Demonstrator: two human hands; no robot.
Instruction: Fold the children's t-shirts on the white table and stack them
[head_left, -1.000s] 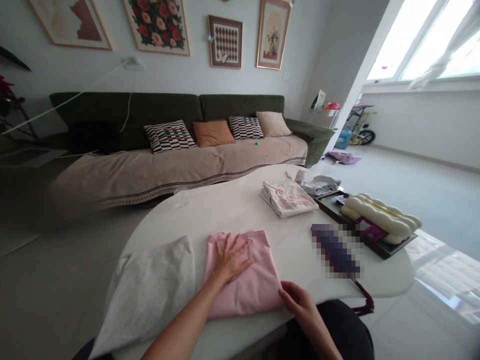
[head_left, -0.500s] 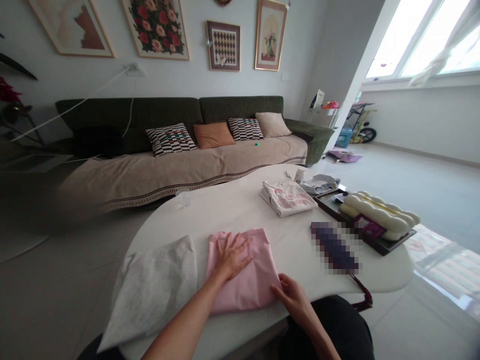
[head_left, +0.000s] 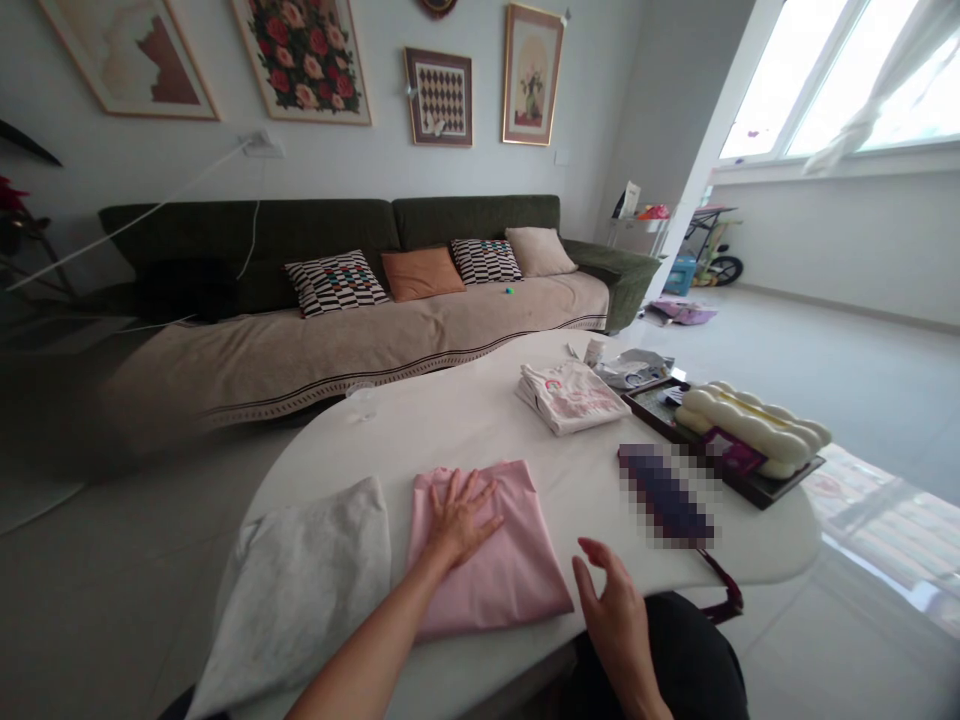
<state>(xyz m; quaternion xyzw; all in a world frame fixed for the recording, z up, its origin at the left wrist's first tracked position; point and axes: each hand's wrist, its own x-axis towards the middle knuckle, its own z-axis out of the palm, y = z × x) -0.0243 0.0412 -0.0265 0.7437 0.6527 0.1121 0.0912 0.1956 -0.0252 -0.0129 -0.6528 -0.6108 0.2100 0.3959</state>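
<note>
A folded pink cloth (head_left: 510,570) lies flat on the white table (head_left: 450,430) in front of me. My left hand (head_left: 461,522) rests on its upper part, palm down with fingers spread. Just right of the cloth's lower right corner, my right hand (head_left: 615,605) is raised and apart from it, thumb and fingers parted with nothing between them. To the left lies a folded light grey cloth (head_left: 315,580), its lower corner near the table's front edge. Farther back sits a stack of folded white clothing (head_left: 571,397) with pink print.
A dark tray (head_left: 772,490) holding a puffy cream-coloured case (head_left: 750,425) stands at the right. Nearer is a blurred-out dark item (head_left: 667,495). Silvery packaging (head_left: 636,368) and a small white bottle (head_left: 594,352) are at the back; a clear cup (head_left: 361,402) stands back left.
My right hand has let go of the pink cloth's right edge and moved slightly right, opening its fingers. The left hand stays spread on the cloth.
</note>
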